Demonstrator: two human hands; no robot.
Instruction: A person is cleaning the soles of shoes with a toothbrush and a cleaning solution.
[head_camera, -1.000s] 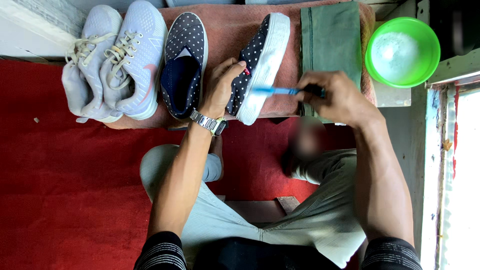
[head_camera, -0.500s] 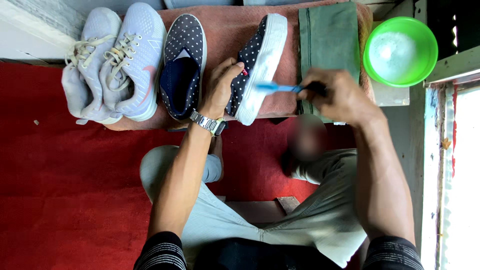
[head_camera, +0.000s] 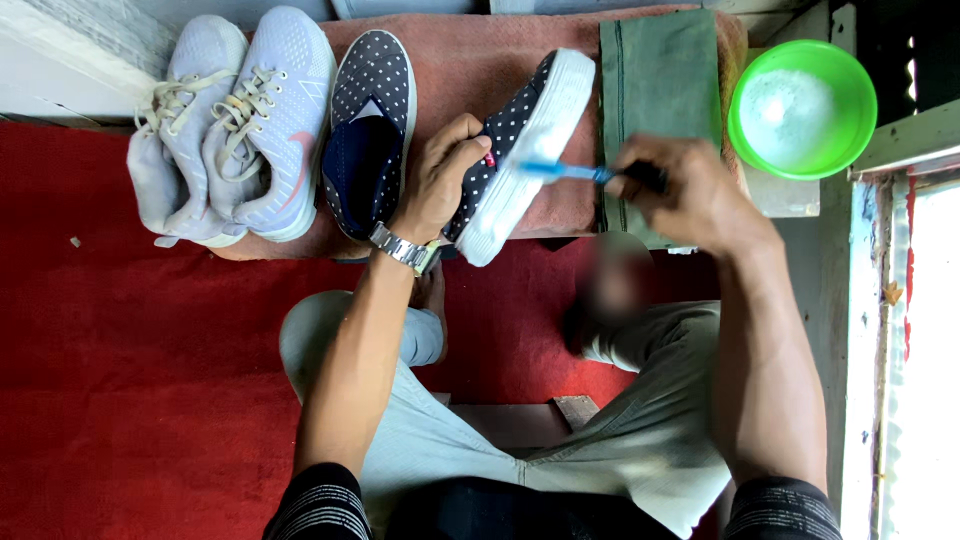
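Left hand (head_camera: 440, 175) is clamped around the navy polka-dot slip-on shoe with the white rubber sole (head_camera: 520, 140), tipping it up on its side on the counter (head_camera: 480, 60) so the sole faces the right hand (head_camera: 690, 195). That one's fingers are curled shut around the dark handle of a blue toothbrush (head_camera: 565, 172) — the bristle end sits right on the sole's edge. What matters here: the shoe's long axis runs diagonally, toe up and to the right, heel down by the wristwatch (head_camera: 400, 248), and the brush lies nearly crosswise to it. So the right hand is the one nearer the toe. The matching shoe (head_camera: 370, 130) lies flat just left of the grip, a green bowl of white foam (head_camera: 800, 100) well off right.
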